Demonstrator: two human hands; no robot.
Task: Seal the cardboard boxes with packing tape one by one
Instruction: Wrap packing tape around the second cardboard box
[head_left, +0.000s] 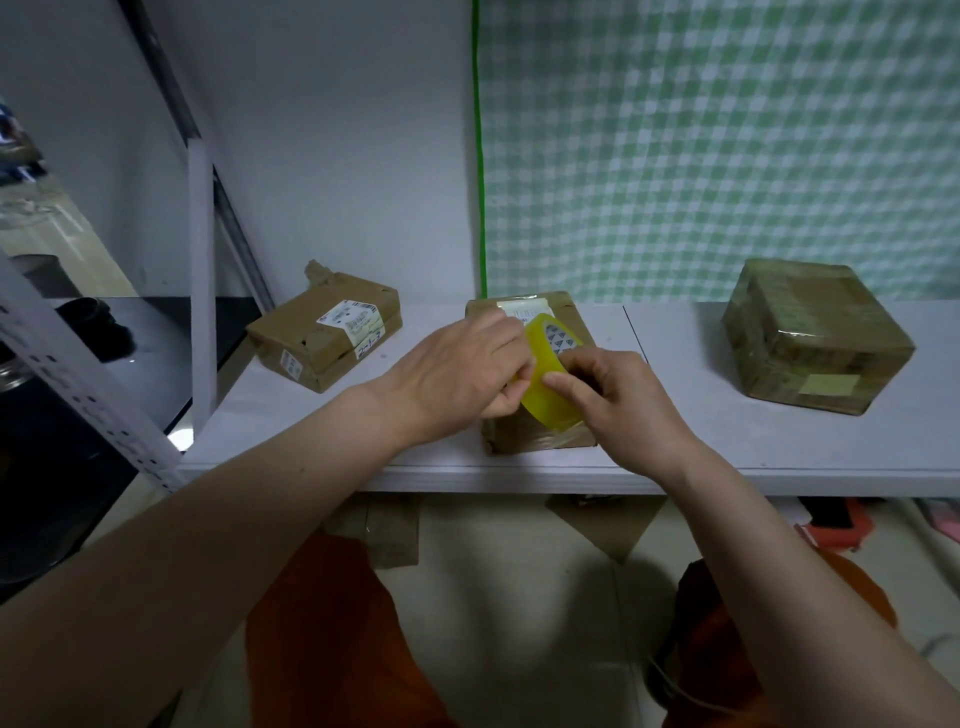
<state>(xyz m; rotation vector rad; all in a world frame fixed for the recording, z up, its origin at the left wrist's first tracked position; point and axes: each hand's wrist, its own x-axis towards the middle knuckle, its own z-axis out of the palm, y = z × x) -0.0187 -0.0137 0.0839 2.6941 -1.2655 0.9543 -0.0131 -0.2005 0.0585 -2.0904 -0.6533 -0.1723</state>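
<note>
Cardboard box, middle (530, 439): on white shelf (779, 457), near front edge, between an untaped labelled box (324, 338) to the left and a tape-wrapped box (815, 338) to the right, both well apart from it. Yellow tape roll (548, 376): upright on edge over the box top, gripped from both sides. Left hand (462, 376): fingers curled round the roll. Right hand (623, 405): thumb and fingers pinching the roll's rim, probably at the loose end, though that end is hidden. Handling advice: steady the roll with the left, peel the end free, anchor it over the box edge, then draw straight along the seam.

A white table (675, 441) carries three cardboard boxes (327, 340), (535, 374), (815, 338), apparently taped.
</note>
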